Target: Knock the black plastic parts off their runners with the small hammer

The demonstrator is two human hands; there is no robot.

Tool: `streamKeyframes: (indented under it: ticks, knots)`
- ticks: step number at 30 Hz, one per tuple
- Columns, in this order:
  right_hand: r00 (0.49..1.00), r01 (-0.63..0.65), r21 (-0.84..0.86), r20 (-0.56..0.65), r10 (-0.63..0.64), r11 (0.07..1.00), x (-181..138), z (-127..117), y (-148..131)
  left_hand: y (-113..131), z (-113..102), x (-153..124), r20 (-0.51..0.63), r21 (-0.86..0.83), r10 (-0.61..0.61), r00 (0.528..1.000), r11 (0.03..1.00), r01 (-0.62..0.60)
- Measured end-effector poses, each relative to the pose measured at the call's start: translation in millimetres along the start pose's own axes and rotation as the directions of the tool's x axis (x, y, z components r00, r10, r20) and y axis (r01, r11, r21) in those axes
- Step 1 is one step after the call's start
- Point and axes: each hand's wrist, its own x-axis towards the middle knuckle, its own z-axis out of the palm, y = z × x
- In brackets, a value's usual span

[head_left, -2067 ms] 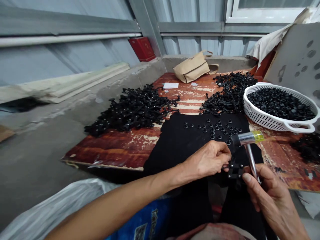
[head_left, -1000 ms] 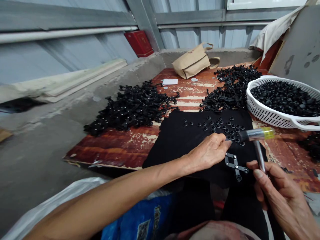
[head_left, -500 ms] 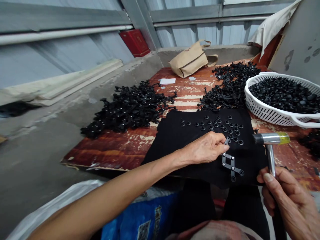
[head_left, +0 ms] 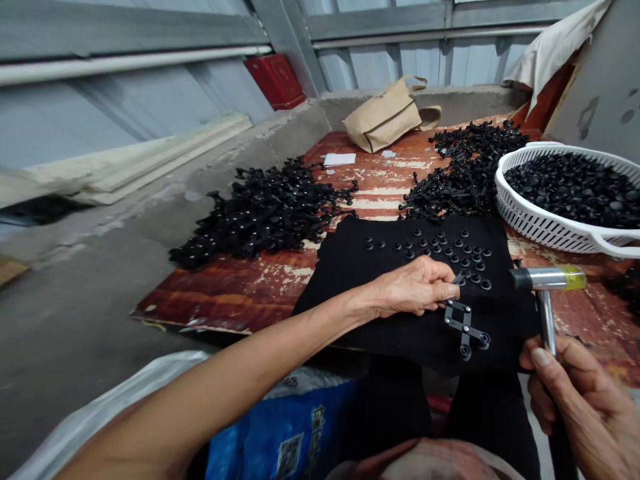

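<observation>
My left hand (head_left: pixel 415 288) lies on a black cloth (head_left: pixel 380 300) with its fingers pinched on one end of a black plastic lattice piece (head_left: pixel 464 324) that rests flat on the cloth. My right hand (head_left: pixel 575 400) is wrapped round the metal shaft of a small hammer (head_left: pixel 546 283) with a black and yellow head, held up just right of the piece. Several small black studs (head_left: pixel 445 250) lie loose on the cloth beyond my left hand.
The cloth covers a worn red board (head_left: pixel 240 293). Heaps of black lattice pieces (head_left: pixel 265 213) lie left and at the back (head_left: pixel 465 170). A white basket (head_left: pixel 550 227) of black studs stands right, a tan bag (head_left: pixel 387 120) behind, a blue sack (head_left: pixel 285 440) near me.
The lattice piece went from held in front of me to lying flat on the cloth. The hammer has shifted right, away from the piece. My left hand stays pinched on its end.
</observation>
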Motion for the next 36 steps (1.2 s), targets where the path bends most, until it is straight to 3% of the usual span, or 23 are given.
streamKeyframes:
  ticks: [17,36]
  knots:
    - [1.000,-0.021,-0.006,-0.011,0.021,1.000,-2,-3,-1,-3,-1,0,0.003,-0.014,0.024,1.000,1.000,-0.024]
    - [1.000,-0.014,0.007,-0.026,0.015,1.000,-3,-1,-8,3,-1,-1,-0.037,0.112,-0.010,0.999,0.994,0.014]
